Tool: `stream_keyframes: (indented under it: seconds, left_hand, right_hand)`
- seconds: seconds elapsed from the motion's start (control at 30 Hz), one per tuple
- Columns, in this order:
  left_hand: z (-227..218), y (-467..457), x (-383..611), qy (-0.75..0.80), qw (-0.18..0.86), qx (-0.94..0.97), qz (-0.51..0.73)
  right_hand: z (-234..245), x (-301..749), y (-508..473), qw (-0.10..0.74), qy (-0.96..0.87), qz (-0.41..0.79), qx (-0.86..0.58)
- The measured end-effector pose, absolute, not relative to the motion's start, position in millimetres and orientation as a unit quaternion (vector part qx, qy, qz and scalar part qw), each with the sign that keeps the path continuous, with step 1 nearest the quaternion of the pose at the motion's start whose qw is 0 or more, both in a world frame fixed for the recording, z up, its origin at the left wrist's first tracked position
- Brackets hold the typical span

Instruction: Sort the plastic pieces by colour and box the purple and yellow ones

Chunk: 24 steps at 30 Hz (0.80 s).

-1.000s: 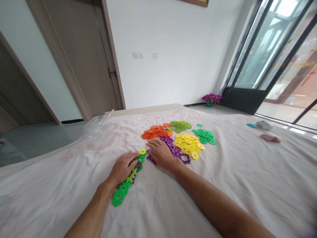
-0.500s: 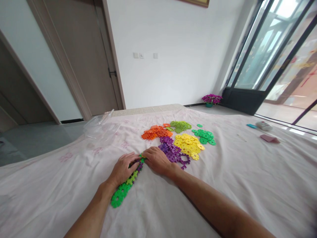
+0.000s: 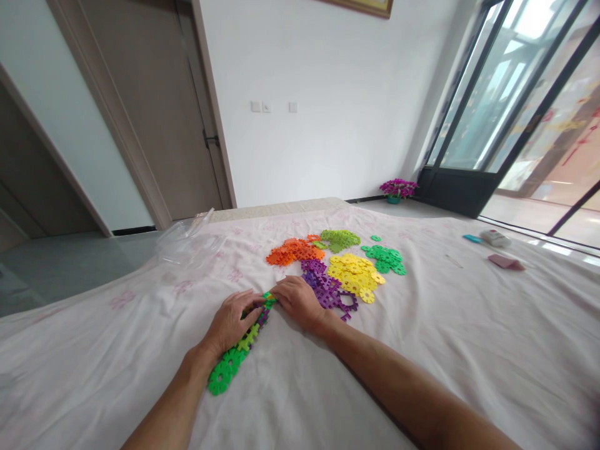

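- Strip of joined flat plastic pieces, green, lime, purple and yellow: lies on the cloth in front of the person, slanting from near left to far right, its near end formed by round green discs.
- White cloth with pale pink flowers: spreads, wrinkled, beneath the pieces.
- Left hand: bends over the middle of the strip, gripping it between thumb and fingers.
- Right hand: curls inward, fingertips touching the strip's far end, close to the left fingers; whether it pinches a piece cannot be told.
- Heap of purple toothed plastic pieces: just beyond and beside the right hand.
- Heap of round yellow plastic pieces: right of the purple heap, touching it.
- Folded dull-pink item: well apart, at right; a white packet and a flat blue item lie beyond.
- Heap of orange toothed plastic pieces: behind the purple heap.
- Heap of round green plastic pieces: right of the yellow heap.
- Clear crumpled plastic: far left.
- Heap of lime-green plastic pieces: farthest of the heaps, near the orange one.
- Magenta flowers in a green pot: on the floor, before the white wall.
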<state>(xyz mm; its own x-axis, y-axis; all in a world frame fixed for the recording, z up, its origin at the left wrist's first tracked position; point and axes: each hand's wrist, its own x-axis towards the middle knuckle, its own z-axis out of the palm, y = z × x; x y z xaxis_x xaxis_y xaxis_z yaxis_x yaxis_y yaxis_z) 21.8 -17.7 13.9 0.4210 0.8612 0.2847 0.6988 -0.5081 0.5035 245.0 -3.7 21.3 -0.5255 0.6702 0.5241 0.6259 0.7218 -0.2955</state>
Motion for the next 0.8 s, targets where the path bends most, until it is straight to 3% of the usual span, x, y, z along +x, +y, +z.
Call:
stream_keyframes:
  seconds: [0.27,0.6,0.8]
  left_hand:
    - [14,-18,21,0.479,0.16,0.816,0.281]
    - [7,-13,18,0.482,0.168,0.805,0.304]
    - [7,-12,20,0.485,0.163,0.802,0.309]
  right_hand:
    - [32,281,25,0.477,-0.738,0.057,-0.474]
    - [46,366,47,0.45,-0.602,-0.115,-0.65]
    - [45,348,42,0.438,-0.679,-0.121,-0.576]
